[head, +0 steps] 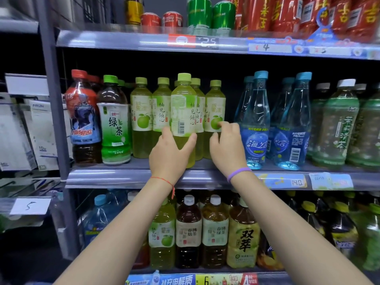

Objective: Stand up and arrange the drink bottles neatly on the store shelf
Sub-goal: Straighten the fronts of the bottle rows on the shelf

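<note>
The shelf (123, 177) looks like grey painted metal with a dull sheen, its front edge carrying a glossy clear plastic strip (144, 41) that catches the light. The pomelo bottle (183, 120) is clear, smooth plastic with a matt paper-like label and a matt green cap. The blue bottles (256, 124) are glassy, ribbed plastic, very shiny. The cans (211, 15) above are glossy metal. The price tags (283, 181) look like smooth printed paper behind plastic. One wristband (238, 173) looks like smooth purple rubber; the other, a thin red string (164, 181), looks like thread.
</note>
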The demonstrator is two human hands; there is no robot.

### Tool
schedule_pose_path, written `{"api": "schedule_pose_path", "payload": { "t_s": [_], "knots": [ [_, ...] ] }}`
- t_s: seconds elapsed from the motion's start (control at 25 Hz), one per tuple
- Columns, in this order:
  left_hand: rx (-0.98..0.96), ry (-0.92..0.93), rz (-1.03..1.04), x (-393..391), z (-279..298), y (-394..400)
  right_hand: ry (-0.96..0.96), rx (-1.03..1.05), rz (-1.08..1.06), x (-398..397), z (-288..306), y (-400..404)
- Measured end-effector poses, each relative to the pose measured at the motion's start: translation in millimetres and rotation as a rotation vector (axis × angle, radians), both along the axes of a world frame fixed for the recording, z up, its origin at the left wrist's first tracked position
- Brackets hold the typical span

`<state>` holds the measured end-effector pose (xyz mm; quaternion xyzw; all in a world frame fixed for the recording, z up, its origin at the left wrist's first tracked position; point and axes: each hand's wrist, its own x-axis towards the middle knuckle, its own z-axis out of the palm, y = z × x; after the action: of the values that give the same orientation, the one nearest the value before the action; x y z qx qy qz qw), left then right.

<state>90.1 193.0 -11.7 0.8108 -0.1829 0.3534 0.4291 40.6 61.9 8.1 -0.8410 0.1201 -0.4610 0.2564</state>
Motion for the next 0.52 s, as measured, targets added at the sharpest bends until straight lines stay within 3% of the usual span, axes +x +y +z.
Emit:
{"api": "schedule_pose_path", "payload": {
  "t_s": [0.12, 0.2, 0.52],
  "knots": [
    [-0.024, 0.039, -0.052, -1, 0, 0, 0.136, 0.092, 0.201, -2, 0, 10],
    [-0.045, 0.014, -0.067, -2, 4, 0, 0.207, 0.091, 0.22, 2, -4, 13],
    [0.08, -0.384, 0.185, -7, 17, -5, 0.228, 0.095, 0.203, 4, -2, 13]
  ]
}}
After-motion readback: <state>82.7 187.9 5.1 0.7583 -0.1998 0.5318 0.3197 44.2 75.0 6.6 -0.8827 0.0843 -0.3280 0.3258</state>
